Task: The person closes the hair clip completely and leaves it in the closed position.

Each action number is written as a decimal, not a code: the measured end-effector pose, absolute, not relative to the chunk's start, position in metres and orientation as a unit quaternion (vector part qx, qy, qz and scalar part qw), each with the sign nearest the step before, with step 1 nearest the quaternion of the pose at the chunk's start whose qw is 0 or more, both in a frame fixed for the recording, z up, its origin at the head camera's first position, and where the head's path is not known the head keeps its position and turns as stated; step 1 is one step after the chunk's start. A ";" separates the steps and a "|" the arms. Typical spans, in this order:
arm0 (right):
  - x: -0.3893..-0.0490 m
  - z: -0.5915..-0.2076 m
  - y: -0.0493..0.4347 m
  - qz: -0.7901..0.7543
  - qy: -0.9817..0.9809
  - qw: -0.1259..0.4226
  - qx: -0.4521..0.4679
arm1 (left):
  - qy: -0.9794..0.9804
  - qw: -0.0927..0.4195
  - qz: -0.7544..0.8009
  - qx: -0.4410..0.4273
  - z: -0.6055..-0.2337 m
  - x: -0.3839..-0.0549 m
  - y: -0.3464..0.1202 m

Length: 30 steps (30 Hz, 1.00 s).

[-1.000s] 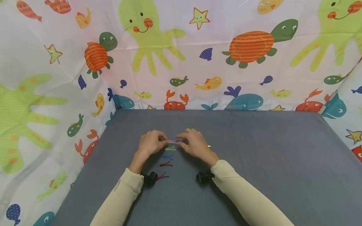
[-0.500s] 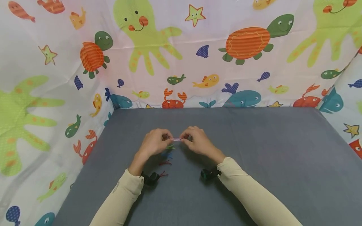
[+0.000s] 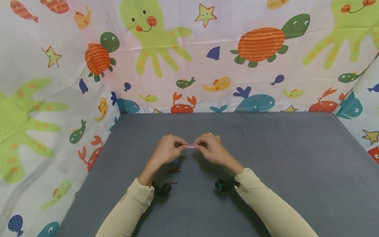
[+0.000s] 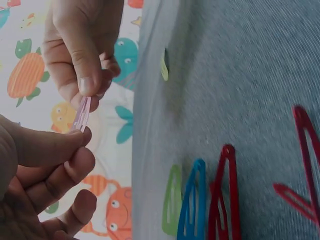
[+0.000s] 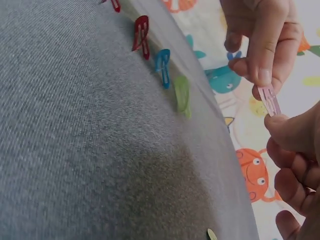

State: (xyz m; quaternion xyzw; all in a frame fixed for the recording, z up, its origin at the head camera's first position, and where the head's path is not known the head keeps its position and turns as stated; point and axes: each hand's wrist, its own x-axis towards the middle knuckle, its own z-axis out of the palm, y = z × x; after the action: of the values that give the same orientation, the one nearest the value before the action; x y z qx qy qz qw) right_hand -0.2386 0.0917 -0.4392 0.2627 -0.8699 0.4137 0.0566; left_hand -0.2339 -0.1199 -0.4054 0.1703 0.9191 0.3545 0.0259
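Both hands hold a pale pink snap hair clip (image 3: 190, 146) by its opposite ends, above the table. The left hand (image 3: 168, 149) pinches one end between thumb and fingertip; the right hand (image 3: 214, 149) pinches the other. In the left wrist view the clip's slotted middle shows between the fingertips, whose pads cover its ends. Below, a row of clips lies on the cloth: a green clip (image 4: 172, 202), a blue clip (image 4: 193, 210), a dark red clip (image 4: 227, 200) and another red clip (image 4: 306, 155) with its arms spread. The left hand partly hides this row in the head view.
A small yellow-green clip (image 4: 164, 67) lies apart, on the right hand's side. Grey cloth covers the table (image 3: 281, 164). A curtain (image 3: 201, 62) printed with sea animals hangs along the back and sides. Each wrist wears a black camera (image 3: 223, 185).
The right hand's fingers have closed from spread to a pinch on the pink clip's end. Both hands have lifted the clip off the cloth and shifted slightly right with it.
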 end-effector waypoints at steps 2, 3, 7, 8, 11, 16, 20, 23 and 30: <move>-0.239 -0.438 0.094 0.421 -0.866 0.054 0.264 | 0.915 0.032 0.364 0.173 -0.404 -0.234 -0.119; -0.238 -0.437 0.095 0.426 -0.864 0.049 0.264 | 0.914 0.034 0.366 0.174 -0.403 -0.234 -0.119; -0.239 -0.435 0.100 0.430 -0.861 0.048 0.268 | 0.912 0.045 0.368 0.173 -0.400 -0.234 -0.117; -0.238 -0.435 0.101 0.429 -0.861 0.051 0.269 | 0.913 0.048 0.367 0.171 -0.400 -0.234 -0.116; -0.235 -0.437 0.106 0.412 -0.863 0.074 0.283 | 0.913 0.062 0.369 0.165 -0.400 -0.230 -0.113; -0.223 -0.445 0.117 0.370 -0.865 0.128 0.313 | 0.910 0.091 0.375 0.154 -0.402 -0.223 -0.107; -0.216 -0.447 0.124 0.343 -0.865 0.173 0.323 | 0.907 0.100 0.382 0.150 -0.402 -0.218 -0.104; -0.214 -0.447 0.127 0.322 -0.862 0.203 0.335 | 0.903 0.108 0.389 0.147 -0.403 -0.217 -0.101; -0.213 -0.446 0.132 0.262 -0.863 0.255 0.349 | 0.896 0.121 0.402 0.144 -0.403 -0.215 -0.092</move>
State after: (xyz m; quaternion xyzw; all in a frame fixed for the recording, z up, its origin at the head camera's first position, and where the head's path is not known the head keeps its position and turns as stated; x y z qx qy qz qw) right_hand -0.2132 0.1319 -0.4460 0.3493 -0.8628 0.2621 0.2545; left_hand -0.2154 -0.0920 -0.4034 0.1437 0.8962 0.4018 0.1209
